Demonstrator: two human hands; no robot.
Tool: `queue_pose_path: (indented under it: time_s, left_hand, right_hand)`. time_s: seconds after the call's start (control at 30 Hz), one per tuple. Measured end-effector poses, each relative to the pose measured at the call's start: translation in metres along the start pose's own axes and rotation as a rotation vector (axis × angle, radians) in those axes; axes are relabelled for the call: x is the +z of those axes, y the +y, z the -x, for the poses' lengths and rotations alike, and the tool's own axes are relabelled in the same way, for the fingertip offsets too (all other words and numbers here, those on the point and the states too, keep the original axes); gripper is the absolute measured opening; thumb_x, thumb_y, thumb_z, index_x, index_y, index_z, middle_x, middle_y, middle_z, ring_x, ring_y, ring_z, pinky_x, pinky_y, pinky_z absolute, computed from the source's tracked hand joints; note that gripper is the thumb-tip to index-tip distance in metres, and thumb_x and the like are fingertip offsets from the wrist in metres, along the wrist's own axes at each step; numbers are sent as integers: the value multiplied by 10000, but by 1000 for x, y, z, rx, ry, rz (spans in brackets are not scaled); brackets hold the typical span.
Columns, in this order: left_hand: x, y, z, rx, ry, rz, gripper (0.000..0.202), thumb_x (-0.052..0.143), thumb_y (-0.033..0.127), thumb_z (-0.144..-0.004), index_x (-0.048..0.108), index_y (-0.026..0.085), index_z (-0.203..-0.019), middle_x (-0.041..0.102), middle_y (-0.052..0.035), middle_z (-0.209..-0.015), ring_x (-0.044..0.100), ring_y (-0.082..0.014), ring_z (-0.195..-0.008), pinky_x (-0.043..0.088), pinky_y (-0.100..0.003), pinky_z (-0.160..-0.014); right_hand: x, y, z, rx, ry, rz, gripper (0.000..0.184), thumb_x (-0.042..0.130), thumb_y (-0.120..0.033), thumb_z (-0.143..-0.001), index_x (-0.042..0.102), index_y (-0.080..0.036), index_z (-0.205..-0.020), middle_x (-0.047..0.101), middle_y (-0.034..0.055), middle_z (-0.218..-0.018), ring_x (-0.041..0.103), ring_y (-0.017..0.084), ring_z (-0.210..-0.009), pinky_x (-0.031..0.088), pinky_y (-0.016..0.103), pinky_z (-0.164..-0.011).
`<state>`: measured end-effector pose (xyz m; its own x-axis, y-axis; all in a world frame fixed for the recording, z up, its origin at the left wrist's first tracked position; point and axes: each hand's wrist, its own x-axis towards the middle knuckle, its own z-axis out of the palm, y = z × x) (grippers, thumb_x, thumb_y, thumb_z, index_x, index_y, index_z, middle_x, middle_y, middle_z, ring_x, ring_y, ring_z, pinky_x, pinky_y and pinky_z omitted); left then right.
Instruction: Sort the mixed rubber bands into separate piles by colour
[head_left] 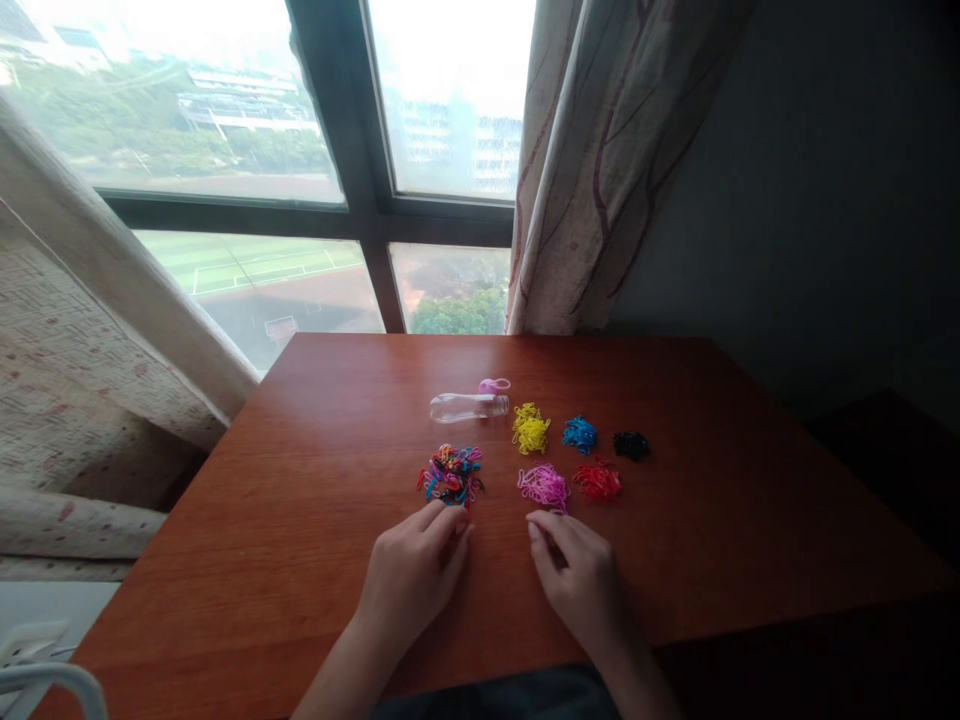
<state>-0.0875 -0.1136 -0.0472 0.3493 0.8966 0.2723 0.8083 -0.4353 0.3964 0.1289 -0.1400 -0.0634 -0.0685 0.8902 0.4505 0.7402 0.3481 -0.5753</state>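
On the reddish wooden table (315,470) lies a mixed-colour pile of small rubber bands (450,474). To its right sit sorted piles: yellow (530,428), blue (580,435), black (631,445), pink (544,486) and red (598,481). My left hand (416,572) rests on the table just below the mixed pile, fingers loosely curled, fingertips almost touching it. My right hand (581,575) lies below the pink pile, fingers bent, tips near its edge. Neither hand visibly holds a band.
A clear plastic bottle (469,406) lies on its side behind the piles, its pink cap (494,385) beside the neck. A window and curtains (600,160) stand beyond the table's far edge. A white chair part (45,680) shows at lower left.
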Motion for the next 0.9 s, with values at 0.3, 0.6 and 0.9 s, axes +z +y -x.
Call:
queue_pose_path:
  time_s: [0.3,0.6,0.9]
  left_hand:
    - [5,-1,-2,-33,-39,-110,152,493,289,-945,622,242,-881,697,-3,-823,664,-171,-728,419,-245,-601]
    - [3,-3,-1,-35,0,20,139,500,249,-938,633,231,-900,688,7,-809,650,-149,-685,428,-238,-601]
    - [2,33,-53,118,-30,120,145,497,199,-914,639,213,-889,674,-3,-794,613,-111,-662,416,-206,-590]
  right_hand:
    - [0,1,-4,61,-41,-90,218,456,-214,-957,673,-213,-935,717,31,-810,684,172,-711,511,255,-666]
    - [3,2,-1,64,-88,-66,233,433,-222,-967,665,-206,-949,711,46,-827,672,182,-729,498,278,-714]
    - [7,-17,7,26,-241,61,201,454,-155,-922,630,-212,-842,651,17,-736,597,161,-695,363,254,-644]
